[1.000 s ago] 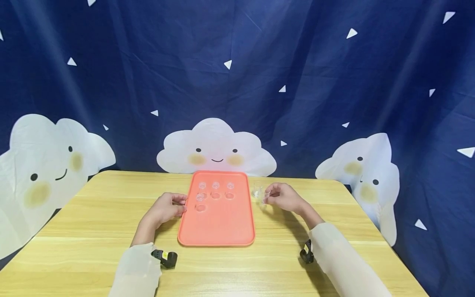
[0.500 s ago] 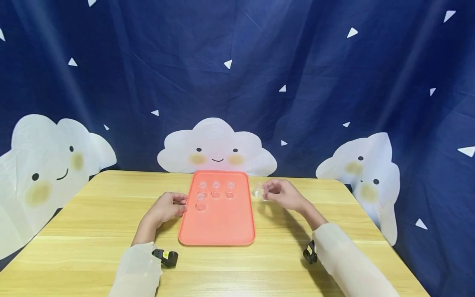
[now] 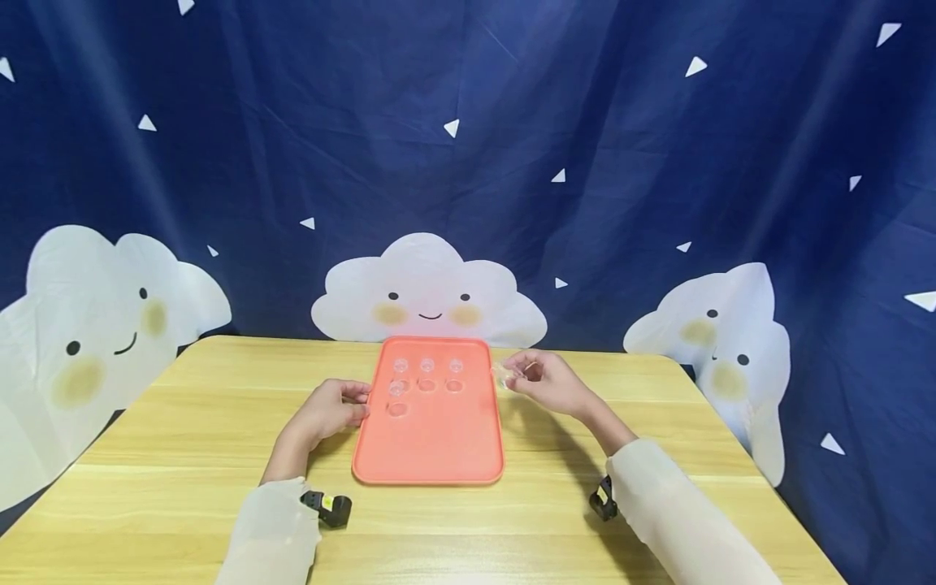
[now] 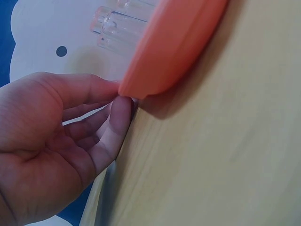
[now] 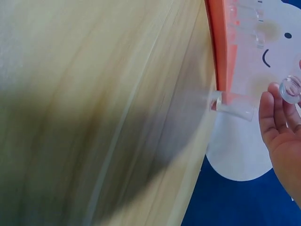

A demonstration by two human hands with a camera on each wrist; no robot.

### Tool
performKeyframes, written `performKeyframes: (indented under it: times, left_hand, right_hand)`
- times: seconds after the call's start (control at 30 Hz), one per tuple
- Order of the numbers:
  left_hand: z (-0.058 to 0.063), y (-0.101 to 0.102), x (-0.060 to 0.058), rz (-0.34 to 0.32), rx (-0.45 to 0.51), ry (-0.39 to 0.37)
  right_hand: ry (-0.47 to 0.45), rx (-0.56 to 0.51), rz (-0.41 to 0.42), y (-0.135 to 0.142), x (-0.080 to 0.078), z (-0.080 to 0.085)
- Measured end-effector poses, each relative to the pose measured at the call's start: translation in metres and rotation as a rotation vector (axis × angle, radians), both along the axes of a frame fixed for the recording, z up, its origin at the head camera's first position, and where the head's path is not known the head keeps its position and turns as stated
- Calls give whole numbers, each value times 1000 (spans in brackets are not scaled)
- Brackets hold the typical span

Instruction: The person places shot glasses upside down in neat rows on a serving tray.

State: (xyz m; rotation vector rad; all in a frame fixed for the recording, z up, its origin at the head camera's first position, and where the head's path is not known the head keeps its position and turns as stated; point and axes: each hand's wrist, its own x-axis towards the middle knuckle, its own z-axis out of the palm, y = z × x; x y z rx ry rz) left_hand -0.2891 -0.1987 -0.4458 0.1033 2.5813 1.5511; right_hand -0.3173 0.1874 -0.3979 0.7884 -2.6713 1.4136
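A coral-red tray [image 3: 446,439] lies on the wooden table, and my left hand [image 3: 332,408] pinches its left rim between thumb and fingers. Small clear glasses stand upside down on it: three in a back row, including the right one [image 3: 455,374], and one glass [image 3: 396,398] in front of the leftmost. In my right hand [image 3: 550,382], just right of the tray, is another clear glass [image 5: 290,90]; its thick round base faces the right wrist camera. A further clear glass [image 5: 235,106] stands upright on the table by the tray's right edge, overlapped by my right fingers in the head view.
The wooden table [image 3: 183,455] has its far edge against a dark blue curtain [image 3: 468,146] with white clouds and triangles. Black wrist cameras, such as the left one [image 3: 332,510], hang low at both cuffs.
My right hand has lifted its glass a little and moved left toward the upright glass and the tray, the held glass turning. My left hand has stayed at the tray rim.
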Motion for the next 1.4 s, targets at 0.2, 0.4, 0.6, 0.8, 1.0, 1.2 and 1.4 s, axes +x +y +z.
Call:
performKeyframes:
  times: [0.2, 0.4, 0.6, 0.8, 1.0, 1.2, 1.4]
  left_hand:
    - [0, 0, 1, 0, -9, 9]
    - [-1, -1, 0, -2, -13, 14]
    - [-1, -1, 1, -5, -12, 11]
    - [0, 0, 2, -2, -7, 0]
    - [-1, -1, 1, 5, -8, -1]
    - [-2, 0, 0, 6, -9, -3]
    - [-1, 1, -1, 6, 5, -7]
  right_hand:
    - [43, 39, 16, -2, -1, 0]
    - [41, 33, 14, -7, -1, 2]
    - [11, -13, 22, -10, 1, 2]
    - [8, -28, 38, -15, 3, 3]
    - [-3, -55, 48, -26, 4, 4]
    - [2, -56, 71, -39, 2, 2]
    - [2, -24, 68, -54, 2, 3]
